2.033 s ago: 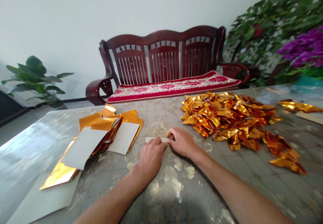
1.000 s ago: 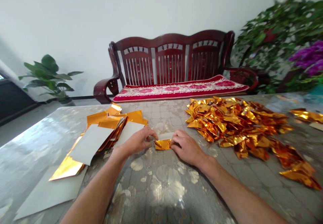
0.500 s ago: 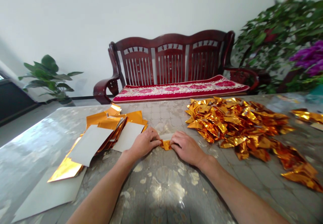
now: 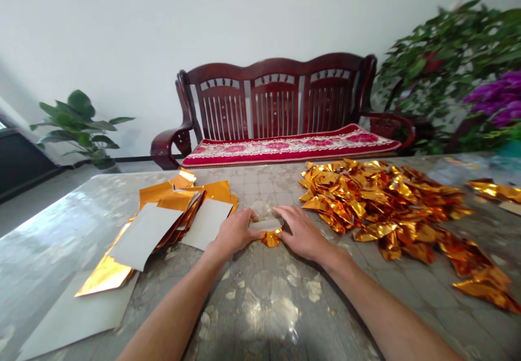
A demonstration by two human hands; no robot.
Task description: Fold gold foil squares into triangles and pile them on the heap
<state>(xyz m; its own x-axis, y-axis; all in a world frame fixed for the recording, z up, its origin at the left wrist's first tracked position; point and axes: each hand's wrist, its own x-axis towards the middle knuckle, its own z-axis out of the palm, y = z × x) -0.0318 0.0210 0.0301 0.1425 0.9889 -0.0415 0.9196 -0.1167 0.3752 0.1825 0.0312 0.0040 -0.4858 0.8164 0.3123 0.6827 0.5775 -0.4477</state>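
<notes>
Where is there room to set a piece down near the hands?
Open tabletop lies below the left hand, right hand and gold foil piece. A narrower strip runs behind them, between the gold sheets and the foil heap, which crowd both sides.

The crinkled gold foil (image 4: 378, 203) looked mirror-glossy, the paper sheets (image 4: 144, 236) were matt and smooth, the bench (image 4: 274, 68) was polished dark wood, and its runner (image 4: 285, 152) was red woven cloth.
</notes>
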